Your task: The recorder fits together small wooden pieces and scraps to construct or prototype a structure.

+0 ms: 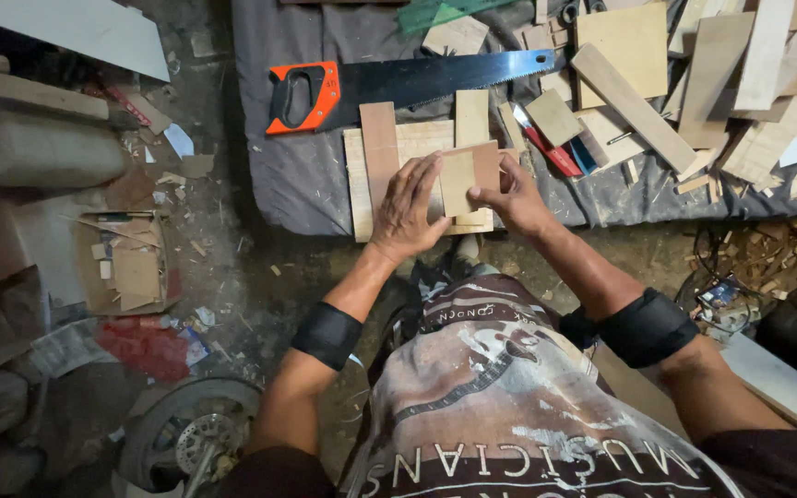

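On grey cloth-covered counter (297,184), below handsaw (398,85): left hand (410,210) flat, fingers (422,177) spread wide on wooden boards (380,148). Right hand (514,198) pinched small wood piece (458,180) at its right edge; long axis ran away from body, between both hands.

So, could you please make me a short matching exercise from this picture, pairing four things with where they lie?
Things:
1. handsaw
2. small square board
3. cardboard box of offcuts
4. wheel

Places:
A. on the dirt floor at the left, beside red scraps
B. at the bottom left, near the person's left elbow
C. on the grey cloth, beyond the hands
D. between the left hand and right hand, on the wider boards

Pairs: 1-C, 2-D, 3-A, 4-B
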